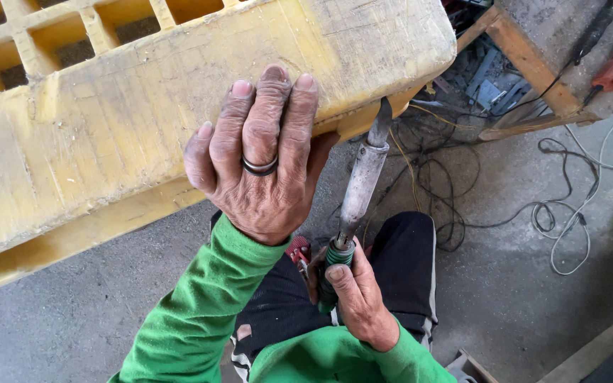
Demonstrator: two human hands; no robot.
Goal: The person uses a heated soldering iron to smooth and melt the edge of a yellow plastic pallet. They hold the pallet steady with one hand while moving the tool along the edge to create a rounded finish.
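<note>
The right hand (356,298) has its grip clenched around the green-wrapped handle of a soldering iron (362,181), whose grey metal shaft runs up and away from the grip until its tip touches the lower edge of a yellow plastic crate (108,135). The left hand (260,163), ringed, lies flat and released with fingers spread on the crate's side, just left of the shaft, above grey concrete floor (519,298) with tangled cables (569,227).
</note>
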